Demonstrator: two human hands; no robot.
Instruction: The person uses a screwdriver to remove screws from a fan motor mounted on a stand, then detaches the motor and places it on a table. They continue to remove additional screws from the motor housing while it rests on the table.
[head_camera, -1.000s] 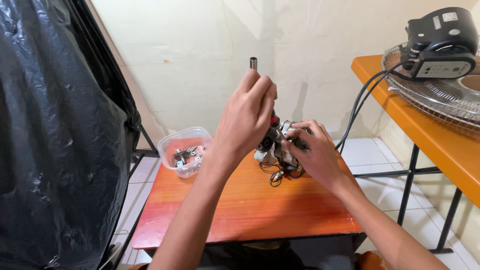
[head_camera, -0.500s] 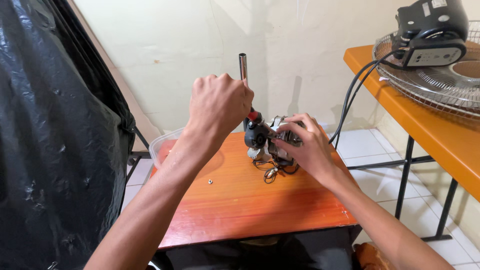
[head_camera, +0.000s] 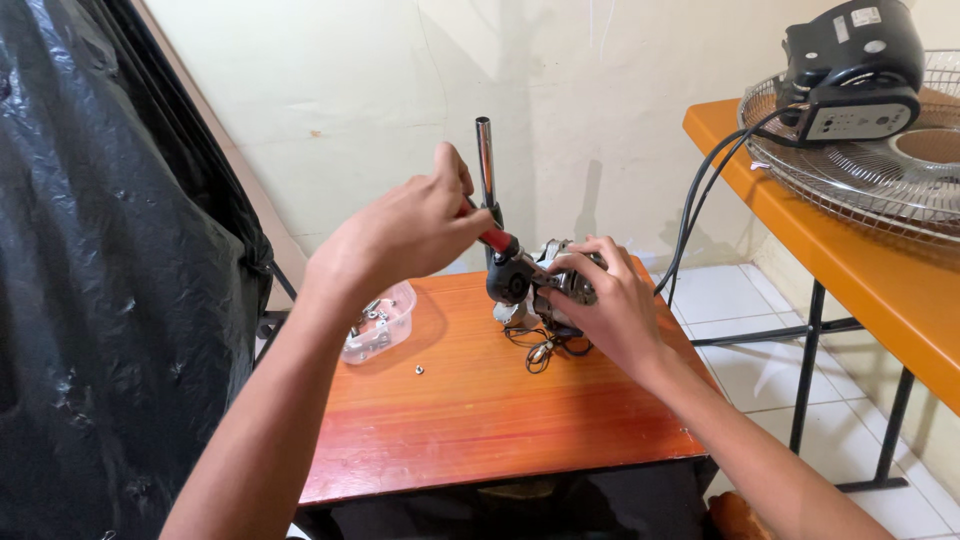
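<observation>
Left hand: we have it closed around a red-handled screwdriver, raised above the table.
Right hand: we wrap it over the small motor assembly, pressing it down.
Motor assembly: at the far middle of the orange table, its metal shaft upright.
Screwdriver axis: slants down and right from our left hand, tip meeting the motor's left side.
Nearer hand: right, already touching; left reaches it only through the tool.
Beside: 1 clear tub of screws, 1 loose screw.
</observation>
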